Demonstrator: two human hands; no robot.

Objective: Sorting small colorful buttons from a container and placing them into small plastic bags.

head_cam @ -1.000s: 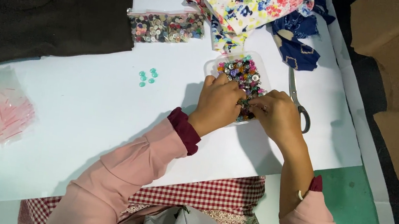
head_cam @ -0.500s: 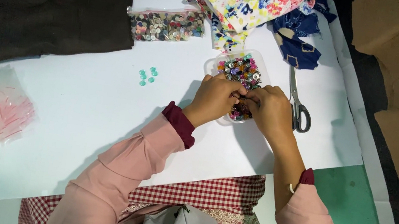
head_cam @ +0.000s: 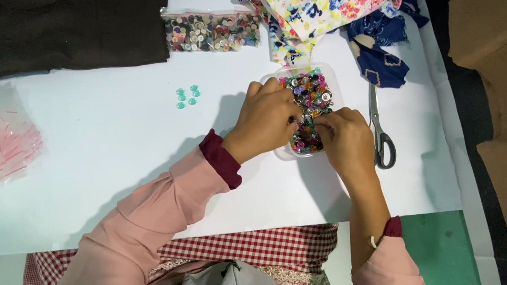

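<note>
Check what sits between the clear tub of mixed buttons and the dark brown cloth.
In the head view, four small teal buttons lie on the white table between the clear tub and the brown cloth; otherwise bare.

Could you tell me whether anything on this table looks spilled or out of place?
A few teal buttons lie loose on the white table, apart from the button tub both hands are in. They look set aside, not spilled. Nothing else stands out.

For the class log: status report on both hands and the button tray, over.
Left hand and right hand both in the clear tray of mixed buttons, fingertips hidden, hold unclear. Scissors lie just right of tray. Four teal buttons loose to the left.
</note>
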